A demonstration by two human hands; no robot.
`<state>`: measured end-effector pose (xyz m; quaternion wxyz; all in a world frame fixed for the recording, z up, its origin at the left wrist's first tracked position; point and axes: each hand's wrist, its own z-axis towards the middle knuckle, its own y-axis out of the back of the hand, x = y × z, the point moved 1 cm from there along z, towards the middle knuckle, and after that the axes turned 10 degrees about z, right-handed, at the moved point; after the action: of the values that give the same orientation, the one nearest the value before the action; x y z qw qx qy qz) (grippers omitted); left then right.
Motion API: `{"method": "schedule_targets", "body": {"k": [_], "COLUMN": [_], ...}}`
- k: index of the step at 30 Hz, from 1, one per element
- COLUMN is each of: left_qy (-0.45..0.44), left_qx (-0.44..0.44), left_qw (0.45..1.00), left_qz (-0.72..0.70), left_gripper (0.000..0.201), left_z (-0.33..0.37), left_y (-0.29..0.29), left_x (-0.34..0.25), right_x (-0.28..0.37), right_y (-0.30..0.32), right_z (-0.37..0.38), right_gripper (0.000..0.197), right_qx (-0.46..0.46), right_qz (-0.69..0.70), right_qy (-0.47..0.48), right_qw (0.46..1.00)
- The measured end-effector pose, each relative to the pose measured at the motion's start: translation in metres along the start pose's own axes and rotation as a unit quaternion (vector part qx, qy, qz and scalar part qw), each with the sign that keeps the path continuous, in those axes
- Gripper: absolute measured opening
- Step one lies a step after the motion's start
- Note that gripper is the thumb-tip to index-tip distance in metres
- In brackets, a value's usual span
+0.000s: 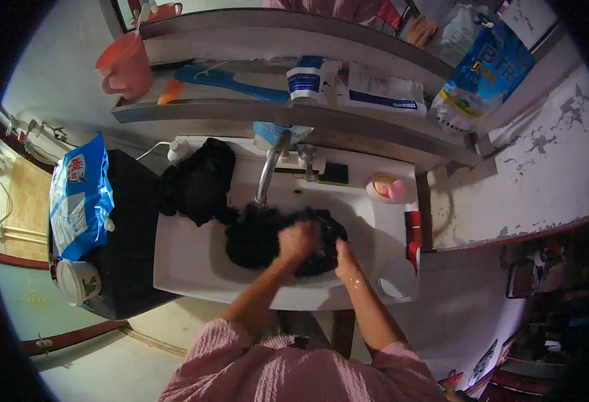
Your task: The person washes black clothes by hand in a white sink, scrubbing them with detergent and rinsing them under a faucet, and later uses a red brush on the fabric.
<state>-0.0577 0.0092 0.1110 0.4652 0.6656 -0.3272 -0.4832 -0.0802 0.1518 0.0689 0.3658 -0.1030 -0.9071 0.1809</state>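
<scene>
A wad of black cloth (pixel 251 243) lies in the basin of the white sink (pixel 194 271), under the metal faucet (pixel 265 175). My left hand (pixel 299 241) is closed on the cloth in a rounded fist, its fingers blurred by motion. Beside it my right hand (pixel 343 256) grips the cloth's right side, thumb up, with its other fingers mostly hidden. White suds cling to my right wrist. A second black cloth (pixel 206 179) is heaped over the sink's back left corner.
Pink soap (pixel 395 188) sits in a dish at the sink's right. Left of the sink stand a blue-and-white bag (pixel 80 201) and a white tub (pixel 78 283). The shelf (pixel 241 115) above holds a coral mug (pixel 125 67), a blue comb (pixel 230 83) and tubes.
</scene>
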Motion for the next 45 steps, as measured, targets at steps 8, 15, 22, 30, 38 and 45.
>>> {"method": "schedule_targets", "body": {"k": [8, 15, 22, 30, 38, 45], "left_qy": [0.001, -0.157, -0.051, -0.099, -0.275, -0.136], "left_qx": [-0.105, -0.078, -0.021, -0.037, 0.136, -0.017], "left_qw": [0.99, 0.962, 0.989, 0.992, 0.951, 0.987], "left_qz": [-0.099, 0.207, -0.14, -0.063, 0.026, 0.079], "left_gripper": [0.034, 0.053, 0.051, 0.03, 0.01, 0.039], "left_z": [0.012, -0.006, -0.003, 0.021, -0.059, -0.058], "left_y": [-0.033, -0.035, -0.069, -0.113, -0.008, -0.014], "left_x": [0.124, 0.073, 0.09, 0.086, 0.035, 0.091], "right_x": [0.048, 0.001, -0.04, -0.074, 0.009, -0.063], "right_y": [0.027, -0.043, -0.054, 0.014, -0.038, -0.054], "right_z": [-0.01, 0.027, 0.057, 0.101, 0.017, 0.011], "right_gripper": [0.053, 0.06, 0.052, 0.038, 0.035, 0.046], "right_qx": [0.046, 0.099, 0.149, 0.159, 0.153, 0.149], "right_qz": [-0.696, -0.703, -0.737, -0.515, -0.391, -0.739], "right_qy": [0.192, 0.394, 0.285, 0.35, 0.2, 0.481], "right_qw": [0.691, 0.583, 0.595, 0.766, 0.885, 0.446]}}
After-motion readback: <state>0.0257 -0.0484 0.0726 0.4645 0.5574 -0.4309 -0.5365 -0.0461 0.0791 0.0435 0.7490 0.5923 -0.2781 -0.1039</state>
